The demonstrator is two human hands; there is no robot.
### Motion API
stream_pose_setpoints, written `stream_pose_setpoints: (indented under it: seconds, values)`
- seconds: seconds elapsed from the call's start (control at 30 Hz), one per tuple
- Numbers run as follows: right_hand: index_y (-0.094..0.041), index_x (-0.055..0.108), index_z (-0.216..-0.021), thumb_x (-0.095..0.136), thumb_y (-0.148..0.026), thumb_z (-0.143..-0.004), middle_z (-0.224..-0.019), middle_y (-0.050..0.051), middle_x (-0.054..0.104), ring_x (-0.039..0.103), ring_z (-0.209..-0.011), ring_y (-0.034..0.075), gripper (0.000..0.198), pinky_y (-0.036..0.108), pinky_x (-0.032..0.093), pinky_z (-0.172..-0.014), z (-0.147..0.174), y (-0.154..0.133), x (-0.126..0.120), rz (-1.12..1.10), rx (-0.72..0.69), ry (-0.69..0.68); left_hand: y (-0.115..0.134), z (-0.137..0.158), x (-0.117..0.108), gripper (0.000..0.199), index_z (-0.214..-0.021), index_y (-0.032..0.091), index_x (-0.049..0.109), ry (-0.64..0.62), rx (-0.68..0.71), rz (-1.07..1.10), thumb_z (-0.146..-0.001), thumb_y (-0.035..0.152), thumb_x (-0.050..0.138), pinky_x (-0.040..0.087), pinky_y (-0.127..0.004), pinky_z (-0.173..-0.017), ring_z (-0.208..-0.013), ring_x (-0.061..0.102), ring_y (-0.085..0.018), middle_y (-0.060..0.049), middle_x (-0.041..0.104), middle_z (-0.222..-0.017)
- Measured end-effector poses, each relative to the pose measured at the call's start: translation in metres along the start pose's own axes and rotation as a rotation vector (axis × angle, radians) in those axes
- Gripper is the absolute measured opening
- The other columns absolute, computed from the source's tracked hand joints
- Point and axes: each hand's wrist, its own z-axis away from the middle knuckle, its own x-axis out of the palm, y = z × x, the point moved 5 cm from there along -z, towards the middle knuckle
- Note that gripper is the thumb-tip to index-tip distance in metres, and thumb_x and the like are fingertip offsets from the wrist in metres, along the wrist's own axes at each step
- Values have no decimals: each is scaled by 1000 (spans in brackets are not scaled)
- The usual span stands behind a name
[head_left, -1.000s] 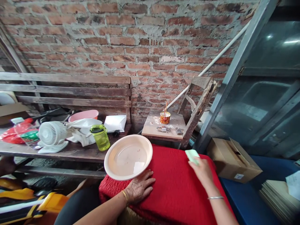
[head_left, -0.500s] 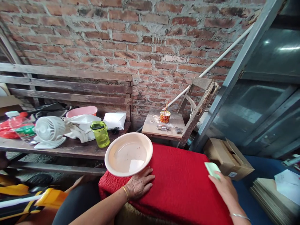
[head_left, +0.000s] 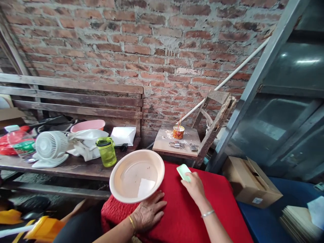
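Note:
My right hand (head_left: 194, 186) grips a pale green bar of soap (head_left: 183, 171) by its near end, held over the red cloth (head_left: 182, 212) to the right of the basin. The far end of the bar points toward the small wooden seat. My left hand (head_left: 150, 211) rests flat on the cloth with its fingers spread, close against the near side of a cream plastic basin (head_left: 114, 175). Shallow water stands in the basin, with a few dark specks and a bright reflection. The basin sits at the left part of the cloth-covered surface.
A wooden bench (head_left: 83, 173) at left carries a green bottle (head_left: 107, 157), white fan (head_left: 51, 145), pink basin (head_left: 87, 126) and bags. Behind the cloth, a wooden chair (head_left: 162, 141) holds a tin with sticks (head_left: 178, 132) and padlocks (head_left: 175, 144). A cardboard box (head_left: 244, 184) is at right.
My right hand has swung left with the soap, from the cloth's right edge to nearer the basin. The left hand stays flat beside the basin. The view has tilted slightly up.

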Motion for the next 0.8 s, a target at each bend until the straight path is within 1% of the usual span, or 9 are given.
stream_pose_setpoints:
  seconds: [0.1,0.17,0.27,0.33,0.4,0.47,0.57,0.7,0.8]
  values:
    - [-30,72,-117,67,-36,-85,-113,6,66,64,-107,24,32,32,45,-93,-23,-60,35,20,-101,-74,1,-1,-3,39,-135,32,63,-37,-7,10,-97,36,64,50,-39,-115,-139,56,-27,-2,58,-152]
    - [-29,72,-115,65,-36,-89,-116,8,65,62,-107,24,28,32,43,-92,-35,-86,51,29,-134,-108,2,0,-4,39,-136,32,63,-63,-8,-2,-97,37,64,50,-39,-115,-139,55,-28,-3,57,-152]
    - [-29,73,-114,64,-35,-91,-118,9,64,61,-107,24,26,32,41,-92,-46,-101,62,48,-165,-154,1,1,-2,40,-138,31,61,-86,-5,-30,-98,36,62,49,-41,-115,-140,54,-28,-4,56,-153]
    - [-30,74,-115,68,-35,-88,-118,8,65,62,-107,24,28,32,40,-93,-51,-90,60,69,-154,-170,0,3,0,40,-138,31,61,-82,-4,-35,-99,36,62,49,-41,-116,-141,54,-28,-4,55,-154]
    - [-32,74,-116,71,-36,-84,-117,7,65,62,-107,24,32,32,41,-93,-55,-60,47,102,-101,-162,-2,5,3,40,-138,31,61,-65,0,-25,-99,36,62,49,-40,-116,-141,54,-28,-4,55,-155]
    - [-32,74,-118,69,-37,-84,-117,7,65,64,-104,24,34,34,43,-93,-55,-12,22,146,-1,-133,-3,7,7,40,-139,32,61,-38,5,-9,-99,36,61,48,-40,-116,-141,54,-28,-4,55,-155]
    - [-28,73,-124,62,-40,-88,-117,13,67,69,-98,27,40,38,47,-87,-40,81,-36,212,219,-67,-6,10,11,40,-139,33,60,6,3,9,-99,37,61,48,-41,-116,-141,54,-28,-2,55,-155]
    - [-21,75,-121,49,-47,-91,-103,23,70,73,-85,35,46,46,49,-68,9,194,-118,271,583,23,-7,9,12,39,-138,34,61,4,0,10,-100,38,59,50,-41,-115,-139,55,-28,-3,56,-154]
    - [-17,74,-123,47,-52,-90,-102,29,70,73,-81,39,55,47,49,-62,40,222,-144,249,726,112,-6,6,8,39,-137,33,63,-35,-8,16,-99,36,60,49,-41,-115,-139,56,-28,-3,56,-153]
